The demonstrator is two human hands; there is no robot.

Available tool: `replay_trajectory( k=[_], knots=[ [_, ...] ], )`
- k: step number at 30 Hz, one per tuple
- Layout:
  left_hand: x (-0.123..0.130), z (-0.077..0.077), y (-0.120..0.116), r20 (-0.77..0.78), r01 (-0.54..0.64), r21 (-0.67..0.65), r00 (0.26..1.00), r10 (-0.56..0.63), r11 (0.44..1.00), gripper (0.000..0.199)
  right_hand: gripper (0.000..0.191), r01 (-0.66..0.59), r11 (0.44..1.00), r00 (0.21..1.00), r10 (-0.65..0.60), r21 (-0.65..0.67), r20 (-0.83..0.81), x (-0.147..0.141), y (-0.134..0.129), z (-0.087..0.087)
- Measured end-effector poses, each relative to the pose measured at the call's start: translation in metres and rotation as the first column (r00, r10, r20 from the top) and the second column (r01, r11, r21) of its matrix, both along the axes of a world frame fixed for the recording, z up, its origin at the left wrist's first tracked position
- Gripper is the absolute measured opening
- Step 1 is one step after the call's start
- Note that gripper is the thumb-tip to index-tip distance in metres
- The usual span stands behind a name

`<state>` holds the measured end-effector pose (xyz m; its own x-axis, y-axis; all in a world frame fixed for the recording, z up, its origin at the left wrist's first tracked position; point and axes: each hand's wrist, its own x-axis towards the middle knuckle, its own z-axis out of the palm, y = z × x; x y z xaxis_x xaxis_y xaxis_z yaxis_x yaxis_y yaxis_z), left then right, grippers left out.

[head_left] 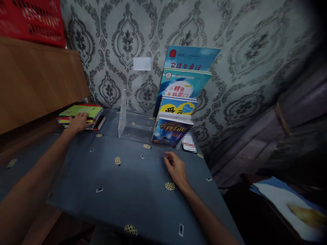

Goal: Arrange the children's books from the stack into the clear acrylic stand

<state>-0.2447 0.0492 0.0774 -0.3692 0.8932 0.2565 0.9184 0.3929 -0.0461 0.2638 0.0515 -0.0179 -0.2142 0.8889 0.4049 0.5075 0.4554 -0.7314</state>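
At the far left of the table, my left hand (pixel 78 122) is at the front edge of a stack of books, its fingers over the top green book (pixel 76 110). Its grip on that book is partly hidden. My right hand (pixel 176 168) hovers or rests over the table's right half, loosely curled, with nothing seen in it. Just beyond it stands a clear acrylic rack (pixel 123 114). Leaning in the rack's right side, one behind another, are a dark blue book (pixel 170 132), a yellow-and-blue book (pixel 176 106), a teal book (pixel 190 80) and a taller blue book (pixel 191 56).
A dark blue patterned cloth covers the table (pixel 127 183). A phone-like object (pixel 189 143), its face blurred out, lies right of the rack. Left are a wooden cabinet (pixel 38 78) and a red basket (pixel 33 20). Blue-and-white printed material (pixel 286 207) lies at lower right, below a curtain (pixel 255 132).
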Motion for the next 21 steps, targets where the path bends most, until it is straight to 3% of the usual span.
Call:
replay_trajectory(
  k=[8, 21],
  knots=[
    [0.006, 0.013, -0.009, 0.017, 0.021, -0.073, 1.0, -0.02, 0.997, 0.07, 0.025, -0.019, 1.0, 1.0, 0.019, -0.002, 0.014, 0.001, 0.001, 0.0],
    [0.016, 0.014, -0.023, -0.091, 0.017, 0.002, 0.996, -0.017, 1.0, 0.049, 0.023, -0.017, 0.999, 0.999, 0.016, 0.027, 0.041, 0.001, 0.002, -0.001]
  ],
)
